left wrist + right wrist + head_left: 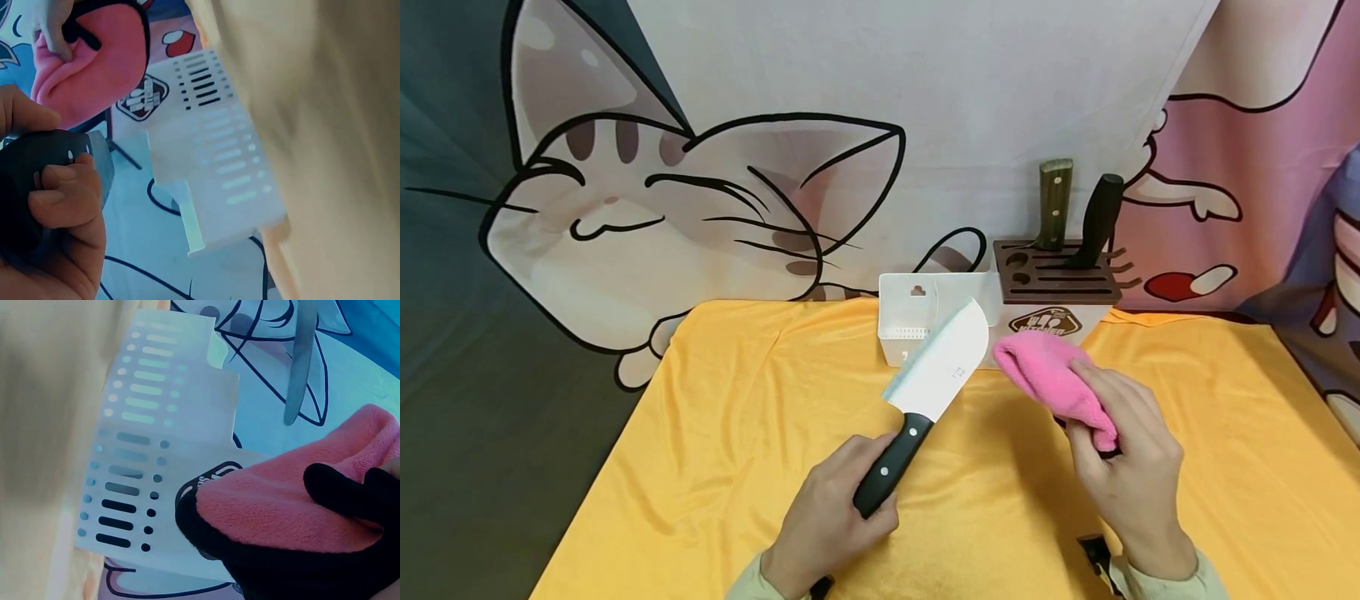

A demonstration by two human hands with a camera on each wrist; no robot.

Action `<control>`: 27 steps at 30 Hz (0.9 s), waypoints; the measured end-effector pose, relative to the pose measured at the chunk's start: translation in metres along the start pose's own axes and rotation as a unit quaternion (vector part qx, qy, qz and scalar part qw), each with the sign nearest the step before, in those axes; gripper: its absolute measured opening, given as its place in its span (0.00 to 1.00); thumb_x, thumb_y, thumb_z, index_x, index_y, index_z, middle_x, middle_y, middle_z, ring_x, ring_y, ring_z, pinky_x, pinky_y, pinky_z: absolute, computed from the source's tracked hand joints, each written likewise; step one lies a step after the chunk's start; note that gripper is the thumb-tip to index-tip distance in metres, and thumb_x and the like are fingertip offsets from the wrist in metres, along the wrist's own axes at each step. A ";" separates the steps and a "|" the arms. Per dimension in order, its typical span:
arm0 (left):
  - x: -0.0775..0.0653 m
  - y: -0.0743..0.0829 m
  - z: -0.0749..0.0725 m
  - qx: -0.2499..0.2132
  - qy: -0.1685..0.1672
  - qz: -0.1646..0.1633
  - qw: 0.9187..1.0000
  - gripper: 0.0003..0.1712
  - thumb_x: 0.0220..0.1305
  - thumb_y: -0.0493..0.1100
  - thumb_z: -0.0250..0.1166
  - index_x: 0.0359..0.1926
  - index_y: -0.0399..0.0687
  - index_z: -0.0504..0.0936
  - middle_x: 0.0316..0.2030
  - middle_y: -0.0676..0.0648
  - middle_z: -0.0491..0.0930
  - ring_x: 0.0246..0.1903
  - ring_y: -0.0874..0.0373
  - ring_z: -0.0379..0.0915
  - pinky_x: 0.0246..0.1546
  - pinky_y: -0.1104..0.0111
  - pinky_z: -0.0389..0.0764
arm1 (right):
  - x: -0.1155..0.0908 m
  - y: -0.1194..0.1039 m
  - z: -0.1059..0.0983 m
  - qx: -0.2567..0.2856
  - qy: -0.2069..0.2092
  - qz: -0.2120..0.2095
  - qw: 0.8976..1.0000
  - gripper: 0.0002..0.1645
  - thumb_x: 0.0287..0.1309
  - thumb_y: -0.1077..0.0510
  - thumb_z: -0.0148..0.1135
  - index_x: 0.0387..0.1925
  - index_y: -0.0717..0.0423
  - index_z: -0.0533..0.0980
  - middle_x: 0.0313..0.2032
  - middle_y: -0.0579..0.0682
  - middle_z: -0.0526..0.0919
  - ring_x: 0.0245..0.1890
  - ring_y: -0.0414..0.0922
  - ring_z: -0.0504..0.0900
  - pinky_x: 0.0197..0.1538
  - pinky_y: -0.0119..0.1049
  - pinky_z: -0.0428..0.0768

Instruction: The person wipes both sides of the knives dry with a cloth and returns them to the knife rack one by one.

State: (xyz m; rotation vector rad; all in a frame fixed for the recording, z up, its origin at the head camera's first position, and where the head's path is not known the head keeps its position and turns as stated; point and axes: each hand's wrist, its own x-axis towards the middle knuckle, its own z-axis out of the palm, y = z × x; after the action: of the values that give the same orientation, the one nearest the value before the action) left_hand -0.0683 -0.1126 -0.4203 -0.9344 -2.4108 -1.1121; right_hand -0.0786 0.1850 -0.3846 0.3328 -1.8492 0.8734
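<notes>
In the head view my left hand grips the black, riveted handle of a kitchen knife. Its broad blade points up and to the right, in front of the white knife holder. From the right wrist view the blade appears narrow, almost edge-on. My right hand holds a folded pink cloth between thumb and fingers, to the right of the blade and apart from it. Black edging and a black strip show on the cloth in the right wrist view. The left wrist view shows fingers curled around the black handle.
A white knife holder with a brown slotted top stands at the table's back edge. In it are a wood-handled tool and a black-handled one. Yellow cloth covers the table; a printed cat curtain hangs behind.
</notes>
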 end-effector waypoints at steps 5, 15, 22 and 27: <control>-0.002 -0.002 0.008 0.001 0.000 0.034 0.999 0.32 0.50 0.37 0.72 0.60 0.44 0.79 0.40 0.53 0.80 0.32 0.66 0.75 0.35 0.78 0.77 | 0.002 -0.007 0.000 0.007 0.011 -0.012 1.000 0.18 0.60 0.58 0.59 0.42 0.68 0.85 0.37 0.66 0.85 0.42 0.58 0.79 0.59 0.30 0.74; -0.003 -0.001 0.019 0.020 -0.014 0.062 0.998 0.22 0.64 0.47 0.70 0.57 0.45 0.80 0.38 0.54 0.80 0.30 0.68 0.75 0.32 0.80 0.76 | 0.006 -0.022 0.010 0.052 -0.001 -0.089 0.995 0.19 0.68 0.56 0.57 0.38 0.70 0.85 0.38 0.67 0.86 0.41 0.61 0.81 0.60 0.36 0.75; 0.000 -0.001 0.019 0.026 -0.023 0.068 0.997 0.21 0.63 0.46 0.70 0.56 0.45 0.81 0.37 0.54 0.80 0.29 0.70 0.74 0.31 0.82 0.75 | 0.004 -0.026 0.010 0.062 -0.062 -0.139 0.986 0.19 0.72 0.55 0.55 0.41 0.66 0.85 0.41 0.65 0.86 0.43 0.62 0.81 0.62 0.36 0.72; 0.004 0.000 0.021 0.029 -0.030 0.074 0.996 0.21 0.59 0.44 0.71 0.54 0.46 0.81 0.38 0.54 0.80 0.29 0.69 0.75 0.32 0.81 0.76 | 0.000 -0.026 0.009 0.083 -0.119 -0.169 0.975 0.19 0.74 0.56 0.53 0.43 0.65 0.85 0.45 0.64 0.85 0.45 0.60 0.81 0.63 0.36 0.71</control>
State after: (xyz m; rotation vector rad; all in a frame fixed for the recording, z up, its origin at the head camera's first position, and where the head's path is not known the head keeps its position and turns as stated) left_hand -0.0716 -0.0952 -0.4315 -1.1203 -2.3634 -0.9685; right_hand -0.0699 0.1606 -0.3760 0.8625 -1.8636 0.7766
